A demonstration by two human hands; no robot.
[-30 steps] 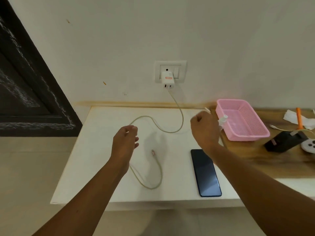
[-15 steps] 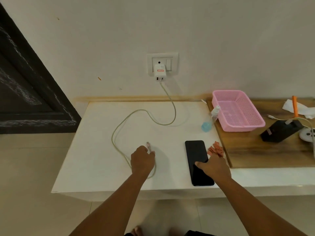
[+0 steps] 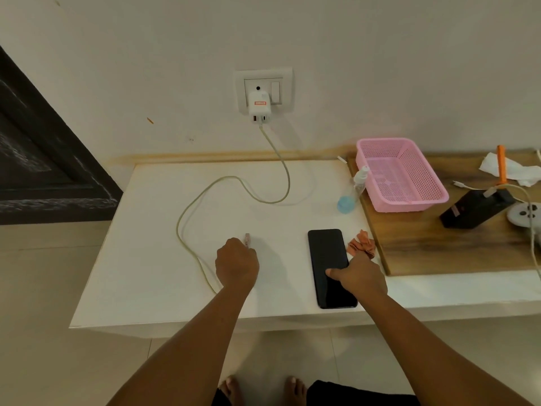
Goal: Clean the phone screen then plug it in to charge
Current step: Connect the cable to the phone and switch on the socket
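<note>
A black phone [image 3: 328, 259] lies screen up on the white table [image 3: 146, 259], near the front edge. My right hand [image 3: 361, 276] holds its lower right side, thumb on the glass, fingers hidden over the right edge. My left hand [image 3: 237, 263] is curled round the pale charging cable [image 3: 187, 212] just behind its connector [image 3: 247, 240], which pokes out past the knuckles. The cable runs up to a white charger [image 3: 259, 108] plugged into the wall socket. A crumpled orange cloth [image 3: 361, 246] lies right of the phone. A small spray bottle [image 3: 352, 190] with blue liquid stands behind.
A wooden board [image 3: 439, 250] covers the table's right part and carries a pink mesh basket [image 3: 409, 202], a black box [image 3: 474, 208], a white round thing, another cable and tissue. A dark door panel [image 3: 44, 159] is at the left. My feet show below the table edge.
Both hands came down from near the wall to the table's front. The left one closed on the cable end and the right one settled on the phone. Over the last half second little moved.
</note>
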